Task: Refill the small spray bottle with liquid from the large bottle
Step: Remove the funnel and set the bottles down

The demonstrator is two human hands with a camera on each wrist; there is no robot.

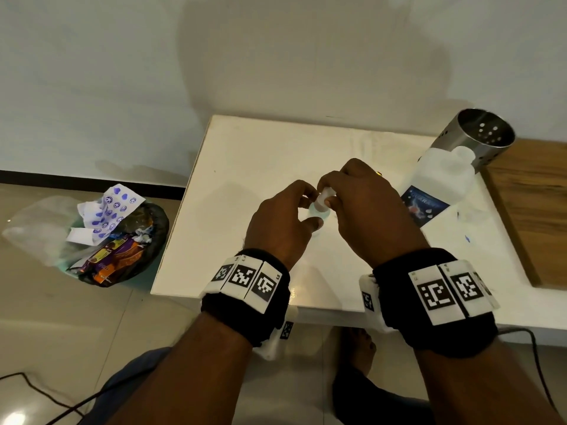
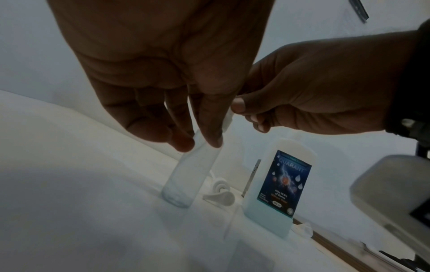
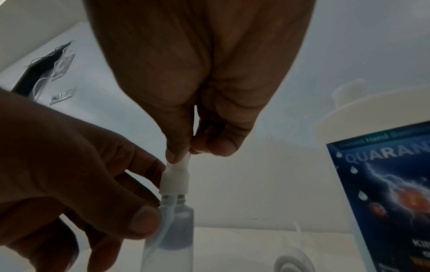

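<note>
Right wrist view: the small spray bottle [image 3: 171,230] is seen standing upright on the white table [image 1: 270,167], its clear body filled with liquid nearly to the shoulder. The white spray head [image 3: 176,179] is held just above the threaded neck, with the threads left bare and the dip tube hanging down inside the bottle. The head is pinched at its tip by the thumb and fingers of the right hand [image 3: 197,92]; the upper body of the bottle is gripped between the thumb and fingertips of the left hand [image 3: 76,184].

The step in hand is judged to be the fitting of the spray head over a bottle that looks filled, though whether it is being lowered or lifted cannot be told. For closing, the head would need to be seated squarely on the threads and twisted while the bottle is steadied; a tilted start could cross the threads or tip the narrow bottle.

The large bottle [image 1: 435,191], with its blue label, stands near on the right, apart from both hands. A perforated metal holder [image 1: 478,136] is seen behind it, and a full waste bin [image 1: 119,237] on the floor at the left.
</note>
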